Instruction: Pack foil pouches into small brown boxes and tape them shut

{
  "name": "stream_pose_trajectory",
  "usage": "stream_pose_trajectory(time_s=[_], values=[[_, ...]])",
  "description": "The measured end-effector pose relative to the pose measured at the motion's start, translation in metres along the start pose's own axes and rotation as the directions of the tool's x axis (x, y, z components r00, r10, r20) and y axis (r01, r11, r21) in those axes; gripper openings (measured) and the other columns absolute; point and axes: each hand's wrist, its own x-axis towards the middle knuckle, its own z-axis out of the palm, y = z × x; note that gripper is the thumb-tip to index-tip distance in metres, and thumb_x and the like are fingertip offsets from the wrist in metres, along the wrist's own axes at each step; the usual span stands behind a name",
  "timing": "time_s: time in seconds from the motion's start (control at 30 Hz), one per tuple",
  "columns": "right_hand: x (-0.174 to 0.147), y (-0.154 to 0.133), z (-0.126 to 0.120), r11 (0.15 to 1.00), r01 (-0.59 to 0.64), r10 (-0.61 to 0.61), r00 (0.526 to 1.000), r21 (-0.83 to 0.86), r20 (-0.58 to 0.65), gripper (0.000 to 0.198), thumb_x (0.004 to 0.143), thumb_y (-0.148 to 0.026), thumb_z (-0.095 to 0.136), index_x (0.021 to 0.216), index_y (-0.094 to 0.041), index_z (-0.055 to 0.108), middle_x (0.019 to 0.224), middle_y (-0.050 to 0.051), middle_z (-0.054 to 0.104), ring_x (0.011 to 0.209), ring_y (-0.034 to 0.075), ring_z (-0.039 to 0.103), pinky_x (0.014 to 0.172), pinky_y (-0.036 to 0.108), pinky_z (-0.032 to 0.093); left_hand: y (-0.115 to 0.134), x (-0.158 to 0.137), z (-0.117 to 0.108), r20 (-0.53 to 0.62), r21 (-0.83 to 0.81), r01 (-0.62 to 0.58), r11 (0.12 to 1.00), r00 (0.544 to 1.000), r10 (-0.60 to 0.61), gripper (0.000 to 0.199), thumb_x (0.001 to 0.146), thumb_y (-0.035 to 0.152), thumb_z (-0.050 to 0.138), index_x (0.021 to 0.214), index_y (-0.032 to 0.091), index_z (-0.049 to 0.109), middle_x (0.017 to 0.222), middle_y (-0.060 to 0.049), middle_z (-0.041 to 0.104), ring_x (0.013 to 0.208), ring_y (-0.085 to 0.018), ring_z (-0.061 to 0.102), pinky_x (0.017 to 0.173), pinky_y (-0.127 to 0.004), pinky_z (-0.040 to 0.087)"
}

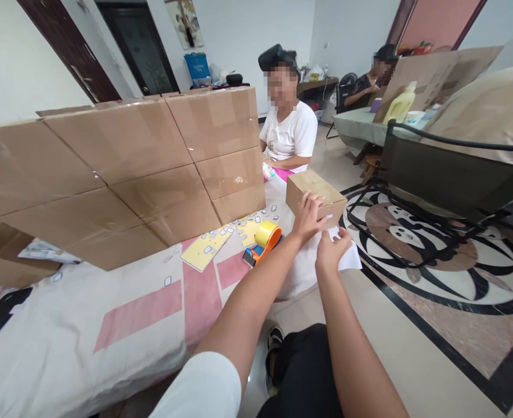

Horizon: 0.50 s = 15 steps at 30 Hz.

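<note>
Two bare hands (pixel 320 235) on boxy brown cardboard carton (pixel 315 194), white paper slip (pixel 346 255).

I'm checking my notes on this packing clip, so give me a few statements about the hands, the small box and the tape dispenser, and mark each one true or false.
1. The left hand rests on the small cardboard box. True.
2. The right hand holds the tape dispenser. False: it pinches a white paper; the dispenser lies on the cloth-covered table.
3. The tape roll is yellow in an orange holder. True.
4. The small box stands open. False: its top is closed.
5. Yellow sheets lie beside the dispenser. True.
</note>
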Motion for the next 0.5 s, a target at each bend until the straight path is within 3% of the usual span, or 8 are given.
stream_pose_trajectory(time_s=[0.1, 0.17, 0.27, 0.33, 0.4, 0.5], values=[[-0.026, -0.026, 0.010, 0.991, 0.115, -0.120, 0.989, 0.066, 0.087, 0.041, 0.083, -0.033, 0.053, 0.120, -0.020, 0.043, 0.132, 0.016, 0.043, 0.117, 0.026, 0.051, 0.106, 0.048, 0.042, -0.022, 0.027, 0.005, -0.025, 0.048, 0.088, 0.995, 0.996, -0.087, 0.041, 0.085, 0.025, 0.069, 0.121, 0.019, 0.052, 0.153, -0.016, 0.042, 0.156, -0.031, 0.008, 0.123, -0.057, 0.023], [-0.038, -0.042, 0.012, 0.987, 0.124, -0.135, 0.984, 0.098, 0.119, 0.036, 0.085, -0.033, 0.052, 0.119, -0.021, 0.043, 0.133, 0.015, 0.043, 0.118, 0.026, 0.050, 0.105, 0.047, 0.043, -0.032, 0.042, 0.003, -0.081, 0.100, 0.211, 0.972, 0.976, -0.203, 0.042, 0.082, 0.020, 0.073, 0.120, 0.019, 0.054, 0.157, -0.014, 0.038, 0.156, -0.033, 0.004, 0.124, -0.060, 0.017], [-0.044, -0.052, 0.012, 0.986, 0.130, -0.143, 0.982, 0.101, 0.126, 0.033, 0.086, -0.032, 0.052, 0.117, -0.022, 0.044, 0.130, 0.014, 0.045, 0.118, 0.026, 0.050, 0.103, 0.047, 0.042, -0.040, 0.065, -0.004, -0.174, 0.189, 0.439, 0.878, 0.895, -0.410, 0.047, 0.078, 0.012, 0.076, 0.120, 0.021, 0.055, 0.161, -0.012, 0.035, 0.156, -0.036, 0.001, 0.121, -0.067, 0.010], [-0.041, -0.052, 0.011, 0.986, 0.142, -0.152, 0.982, 0.091, 0.111, 0.033, 0.086, -0.032, 0.053, 0.116, -0.021, 0.045, 0.128, 0.013, 0.046, 0.117, 0.026, 0.051, 0.102, 0.048, 0.042, -0.042, 0.079, -0.013, -0.192, 0.220, 0.526, 0.822, 0.849, -0.492, 0.044, 0.080, 0.012, 0.073, 0.120, 0.021, 0.056, 0.162, -0.015, 0.032, 0.156, -0.036, 0.002, 0.119, -0.068, 0.012], [-0.037, -0.049, 0.010, 0.986, 0.148, -0.155, 0.983, 0.081, 0.096, 0.032, 0.086, -0.032, 0.054, 0.115, -0.021, 0.046, 0.127, 0.013, 0.047, 0.116, 0.026, 0.052, 0.100, 0.047, 0.042, -0.039, 0.088, -0.027, -0.174, 0.228, 0.538, 0.811, 0.842, -0.510, 0.038, 0.083, 0.014, 0.070, 0.118, 0.020, 0.057, 0.161, -0.019, 0.032, 0.155, -0.038, 0.007, 0.116, -0.069, 0.019], [-0.035, -0.047, 0.012, 0.979, 0.195, -0.199, 0.977, 0.058, 0.074, 0.029, 0.086, -0.032, 0.055, 0.111, -0.021, 0.049, 0.123, 0.012, 0.049, 0.112, 0.026, 0.053, 0.097, 0.046, 0.042, -0.027, 0.080, -0.066, -0.113, 0.243, 0.431, 0.869, 0.902, -0.416, 0.035, 0.081, 0.019, 0.072, 0.114, 0.020, 0.060, 0.154, -0.019, 0.044, 0.148, -0.040, 0.027, 0.110, -0.065, 0.031]])
